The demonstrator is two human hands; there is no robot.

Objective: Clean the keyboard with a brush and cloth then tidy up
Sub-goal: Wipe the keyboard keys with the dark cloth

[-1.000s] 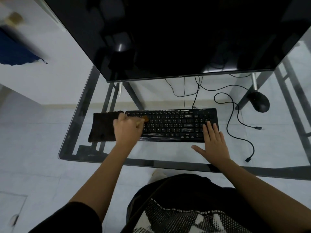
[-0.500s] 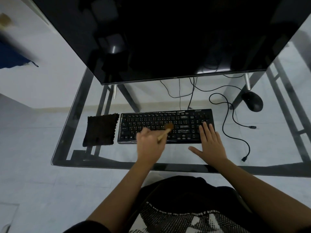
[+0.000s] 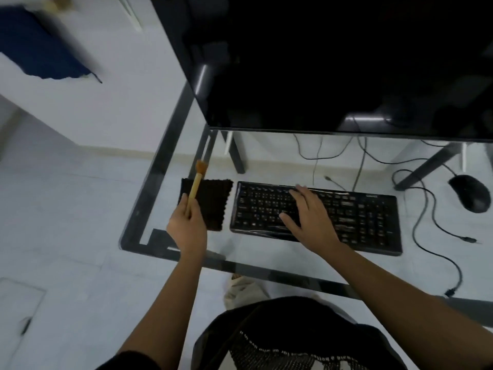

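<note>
A black keyboard [image 3: 360, 214] lies on the glass desk [image 3: 149, 209], under a large dark monitor [image 3: 333, 62]. To its left lies a dark square cloth [image 3: 213, 201]. My left hand [image 3: 188, 227] is closed around the wooden handle of a small brush [image 3: 196, 182], held over the cloth's left edge with the bristles pointing away from me. My right hand [image 3: 306, 213] rests flat on the left-middle keys with fingers spread.
A black mouse [image 3: 470, 193] sits at the far right with its cable [image 3: 426, 236] looping over the glass. More cables hang behind the keyboard. The desk's dark frame runs along the left and front edges. A blue fabric [image 3: 40, 46] hangs at upper left.
My left hand carried the brush off the keys and leftward to over the cloth. My right hand slid from the keyboard's right end to its left-middle part. The camera view shifted left.
</note>
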